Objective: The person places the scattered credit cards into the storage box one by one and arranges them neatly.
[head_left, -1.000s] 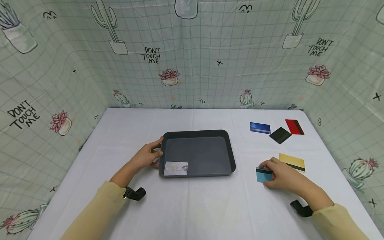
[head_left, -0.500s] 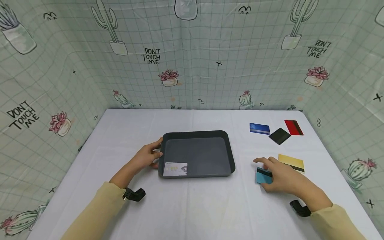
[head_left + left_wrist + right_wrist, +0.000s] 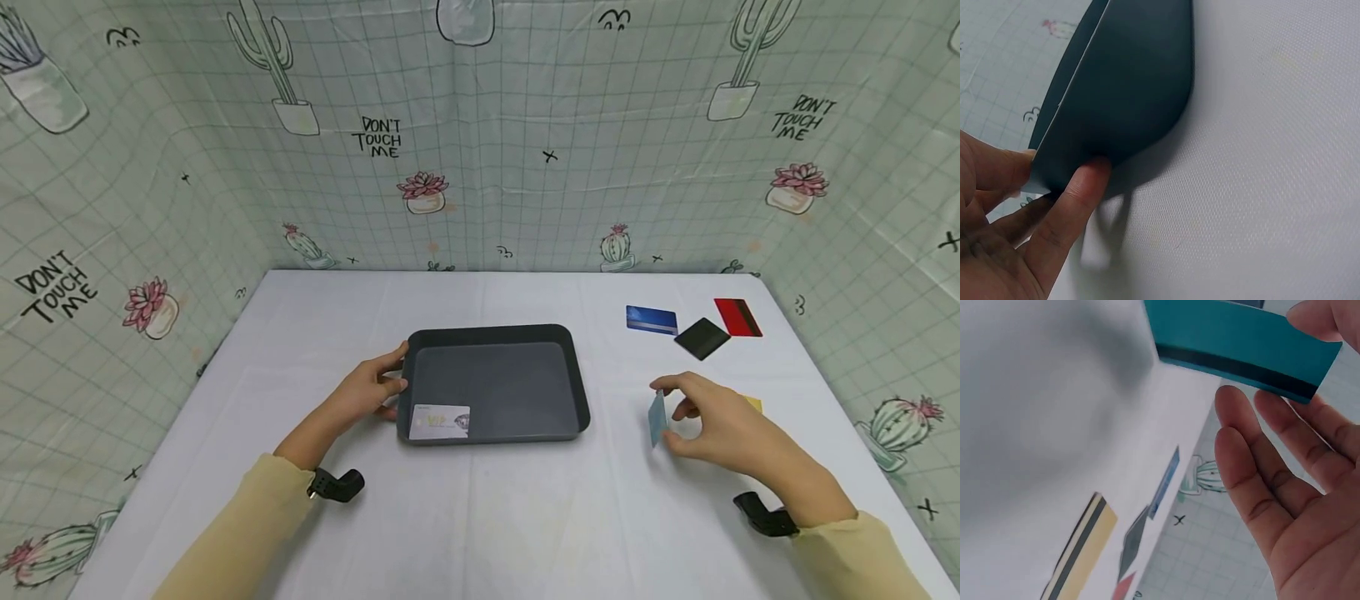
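With our right hand (image 3: 720,425) we pinch 1 teal card (image 3: 657,419) nearly upright, while our left hand (image 3: 366,389) grips the gray tray (image 3: 498,375) bearing 1 white card (image 3: 439,422).

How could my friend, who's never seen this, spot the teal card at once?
Find the dark grey tray on the white table, then look right to the person's right hand. Pinched there is the teal card, with a black stripe near one edge. Unlike the yellow card lying nearby, it is held up at a steep tilt.
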Tool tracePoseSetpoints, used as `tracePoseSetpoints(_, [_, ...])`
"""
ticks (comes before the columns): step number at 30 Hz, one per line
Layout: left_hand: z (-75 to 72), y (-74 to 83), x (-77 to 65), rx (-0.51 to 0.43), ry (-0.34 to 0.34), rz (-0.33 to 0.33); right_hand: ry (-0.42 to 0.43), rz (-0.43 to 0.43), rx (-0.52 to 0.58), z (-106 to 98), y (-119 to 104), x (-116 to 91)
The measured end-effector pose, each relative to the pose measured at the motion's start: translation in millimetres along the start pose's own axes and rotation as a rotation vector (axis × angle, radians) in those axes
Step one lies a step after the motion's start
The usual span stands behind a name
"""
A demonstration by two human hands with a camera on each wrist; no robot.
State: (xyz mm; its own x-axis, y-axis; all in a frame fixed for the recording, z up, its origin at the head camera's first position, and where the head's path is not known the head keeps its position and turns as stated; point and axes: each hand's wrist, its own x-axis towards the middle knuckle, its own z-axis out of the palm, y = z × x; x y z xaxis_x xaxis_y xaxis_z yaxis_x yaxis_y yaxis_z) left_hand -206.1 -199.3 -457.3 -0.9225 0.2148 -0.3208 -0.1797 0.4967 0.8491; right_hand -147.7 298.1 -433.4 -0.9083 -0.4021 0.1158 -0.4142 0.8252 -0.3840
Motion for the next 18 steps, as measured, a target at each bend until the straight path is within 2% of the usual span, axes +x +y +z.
tracePoseSetpoints(5, [-0.1,1.2,-0.2,0.001,0.002,-0.002,0.032,-0.003,-0.057,-5.9,-1.8,-0.1])
tracePoseSetpoints(11, [0.2,2.4,-1.5,0.002,0.004,-0.005,0.129,-0.090,-0.140,-6.8,-3.1,3.8])
tracePoseSetpoints(18, [0.6,1.6,-1.3,-0.005,-0.002,0.000,0.163,-0.072,-0.119,-10.0,-7.4,5.8])
